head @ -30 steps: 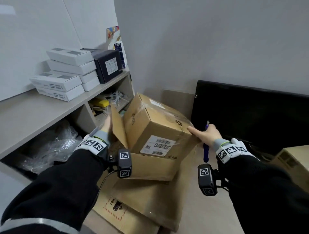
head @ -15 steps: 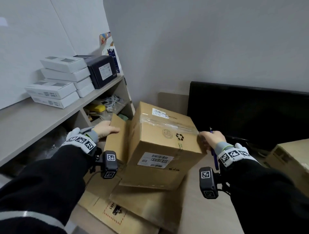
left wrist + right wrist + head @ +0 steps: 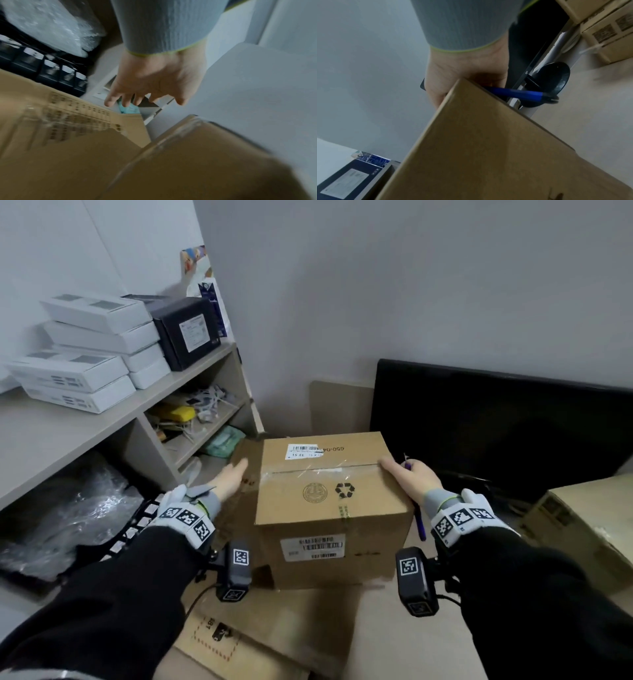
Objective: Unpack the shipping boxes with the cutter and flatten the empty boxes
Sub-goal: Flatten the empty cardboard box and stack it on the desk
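A sealed cardboard box [image 3: 325,501] with clear tape and labels stands upright on flattened cardboard [image 3: 274,638]. My left hand [image 3: 238,472] hovers open at the box's left side, fingers straight, above a loose brown cardboard piece [image 3: 243,498]. In the left wrist view this hand [image 3: 145,94] holds nothing and touches nothing. My right hand [image 3: 402,470] grips a blue cutter [image 3: 419,522] and lays a finger on the box's top right edge. The right wrist view shows the cutter [image 3: 518,94] held in that hand [image 3: 462,75] behind the box corner [image 3: 488,155]; its blade is hidden.
A shelf unit [image 3: 102,422] at left carries white boxes [image 3: 92,350] and a black box [image 3: 186,332]. Bubble wrap [image 3: 68,515] lies beneath it. Behind the box stands a black monitor [image 3: 496,422]. Another cardboard box [image 3: 589,525] sits at right.
The box has tipped from tilted to upright and now sits flat on the cardboard. My left hand has let go of the brown cardboard and opened. The right hand stayed at the box's top right edge.
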A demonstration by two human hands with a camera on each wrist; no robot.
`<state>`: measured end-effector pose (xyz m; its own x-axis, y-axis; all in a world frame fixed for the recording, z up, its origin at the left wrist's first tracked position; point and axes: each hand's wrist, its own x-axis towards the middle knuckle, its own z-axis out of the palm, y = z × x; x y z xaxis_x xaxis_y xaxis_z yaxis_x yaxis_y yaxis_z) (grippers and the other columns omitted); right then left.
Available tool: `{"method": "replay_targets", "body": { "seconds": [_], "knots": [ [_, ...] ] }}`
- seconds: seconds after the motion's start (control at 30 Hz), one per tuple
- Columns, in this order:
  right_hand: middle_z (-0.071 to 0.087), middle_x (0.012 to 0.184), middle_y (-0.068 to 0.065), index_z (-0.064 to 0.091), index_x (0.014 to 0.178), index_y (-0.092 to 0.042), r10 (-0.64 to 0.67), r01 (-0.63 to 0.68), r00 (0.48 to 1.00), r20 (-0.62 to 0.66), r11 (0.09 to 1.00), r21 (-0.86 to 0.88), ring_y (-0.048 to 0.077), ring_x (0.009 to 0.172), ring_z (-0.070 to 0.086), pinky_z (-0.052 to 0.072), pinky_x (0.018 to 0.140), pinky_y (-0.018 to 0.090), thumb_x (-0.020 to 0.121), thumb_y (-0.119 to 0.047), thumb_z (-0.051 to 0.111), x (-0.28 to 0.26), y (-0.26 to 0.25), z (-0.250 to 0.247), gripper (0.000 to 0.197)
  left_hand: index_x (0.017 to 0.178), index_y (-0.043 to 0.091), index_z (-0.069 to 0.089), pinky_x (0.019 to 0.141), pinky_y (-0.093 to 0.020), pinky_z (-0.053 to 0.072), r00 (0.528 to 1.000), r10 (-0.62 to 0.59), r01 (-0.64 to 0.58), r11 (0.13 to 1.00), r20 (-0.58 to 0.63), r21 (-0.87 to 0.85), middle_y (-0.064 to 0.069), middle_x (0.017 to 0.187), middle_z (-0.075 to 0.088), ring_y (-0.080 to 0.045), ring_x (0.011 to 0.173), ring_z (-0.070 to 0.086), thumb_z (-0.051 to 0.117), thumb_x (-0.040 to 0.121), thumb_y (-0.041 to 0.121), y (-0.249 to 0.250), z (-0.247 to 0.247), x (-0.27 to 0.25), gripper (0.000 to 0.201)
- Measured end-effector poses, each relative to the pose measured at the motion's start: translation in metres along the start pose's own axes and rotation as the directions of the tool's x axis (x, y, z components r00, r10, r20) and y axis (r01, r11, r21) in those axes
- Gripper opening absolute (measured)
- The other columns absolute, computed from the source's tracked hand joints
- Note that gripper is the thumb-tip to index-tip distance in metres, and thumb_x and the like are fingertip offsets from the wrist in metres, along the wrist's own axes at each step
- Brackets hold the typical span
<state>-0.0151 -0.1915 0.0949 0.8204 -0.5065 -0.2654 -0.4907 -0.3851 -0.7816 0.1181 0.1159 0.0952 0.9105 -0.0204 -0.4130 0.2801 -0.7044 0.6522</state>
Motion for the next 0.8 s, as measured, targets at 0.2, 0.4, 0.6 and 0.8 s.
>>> {"method": "replay_targets", "body": {
  "seconds": [0.2, 0.4, 0.6, 0.8],
  "knots": [
    [0.062, 0.086, 0.008, 0.054, 0.078, -0.014, 0.049, -0.042, 0.997, 0.052, 0.990, -0.135, 0.030, 0.090, 0.062, 0.045, 0.077, 0.036, 0.086, -0.064, 0.049, 0.004, -0.008, 0.008, 0.051, 0.148, 0.013, 0.031, 0.111, -0.044, 0.033, 0.975, 0.166, -0.186, 0.974, 0.150, 0.130, -0.015, 0.149, 0.038, -0.032, 0.133, 0.041, 0.044, 0.067, 0.081, 0.043, 0.020, -0.001, 0.106],
    [0.063, 0.112, 0.013, 0.056, 0.122, -0.003, 0.176, -0.157, 0.982, 0.071, 0.964, -0.213, 0.031, 0.102, 0.059, 0.042, 0.082, 0.033, 0.090, -0.061, 0.045, 0.013, -0.005, 0.011, 0.067, 0.150, 0.026, 0.025, 0.110, -0.039, 0.027, 0.975, 0.163, -0.212, 0.882, 0.150, 0.420, -0.015, 0.157, 0.010, -0.036, 0.139, 0.028, 0.053, 0.091, 0.051, 0.057, 0.046, -0.018, 0.070],
    [0.062, 0.102, 0.011, 0.058, 0.118, -0.003, 0.225, -0.192, 0.967, 0.122, 0.952, -0.237, 0.031, 0.101, 0.061, 0.045, 0.089, 0.036, 0.090, -0.061, 0.046, 0.022, -0.008, 0.014, 0.066, 0.152, 0.034, 0.013, 0.116, -0.046, 0.015, 0.962, 0.122, -0.244, 0.785, 0.244, 0.570, -0.012, 0.160, -0.005, -0.041, 0.144, 0.012, 0.037, 0.096, 0.057, 0.051, 0.049, 0.004, 0.066],
    [0.063, 0.112, 0.013, 0.056, 0.120, -0.001, 0.244, -0.200, 0.959, 0.143, 0.942, -0.269, 0.030, 0.102, 0.061, 0.046, 0.088, 0.035, 0.090, -0.061, 0.045, 0.032, -0.003, 0.016, 0.068, 0.151, 0.028, 0.022, 0.119, -0.045, 0.011, 0.946, 0.156, -0.293, 0.784, 0.284, 0.547, -0.004, 0.161, 0.001, -0.035, 0.146, 0.011, 0.035, 0.098, 0.052, 0.044, 0.054, 0.021, 0.059]
  ]
}}
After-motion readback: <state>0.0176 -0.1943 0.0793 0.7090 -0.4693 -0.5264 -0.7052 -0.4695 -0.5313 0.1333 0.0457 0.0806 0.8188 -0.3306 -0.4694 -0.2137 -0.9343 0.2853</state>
